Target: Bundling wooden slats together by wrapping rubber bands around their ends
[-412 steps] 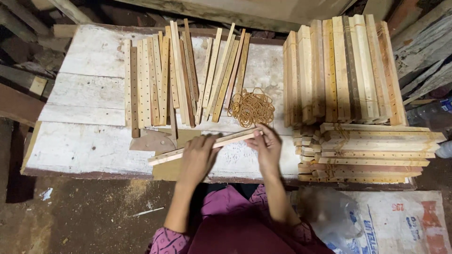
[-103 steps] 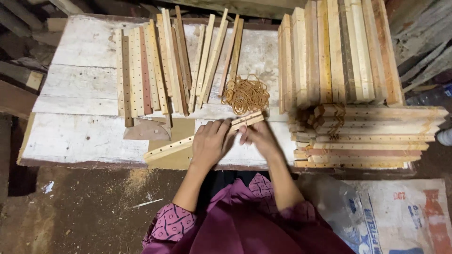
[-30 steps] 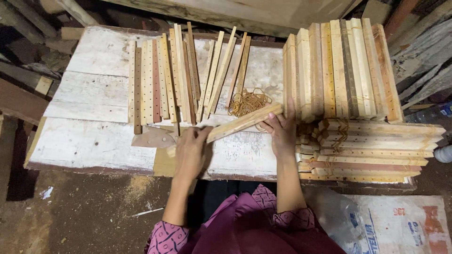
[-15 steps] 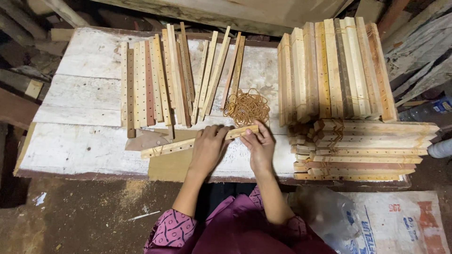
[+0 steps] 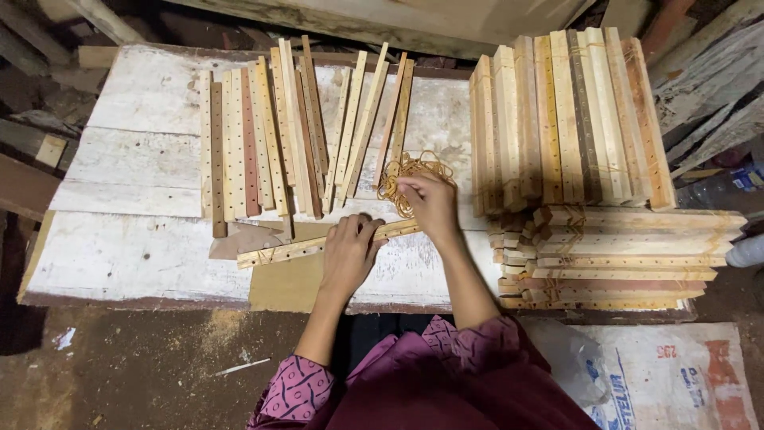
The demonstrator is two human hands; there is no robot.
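Note:
My left hand (image 5: 350,248) presses down on a small bundle of perforated wooden strips (image 5: 290,249) that lies slanted across the white table (image 5: 119,183). My right hand (image 5: 430,201) reaches into a heap of tan rubber bands (image 5: 406,171) just beyond the bundle, fingertips pinched in the bands. Whether a band is lifted free cannot be seen. Loose perforated wooden strips (image 5: 263,143) lie side by side farther back on the table.
Tied bundles of strips are stacked at the right, one layer upright (image 5: 565,119) and one crosswise (image 5: 621,255) at the table's front right. A cardboard sheet (image 5: 286,279) lies under the bundle. A printed sack (image 5: 668,374) is on the floor. Scrap planks surround the table.
My right hand has left the bundle's right end and moved up into the rubber band heap. The left hand stays pressing on the bundle, which lies about where it did.

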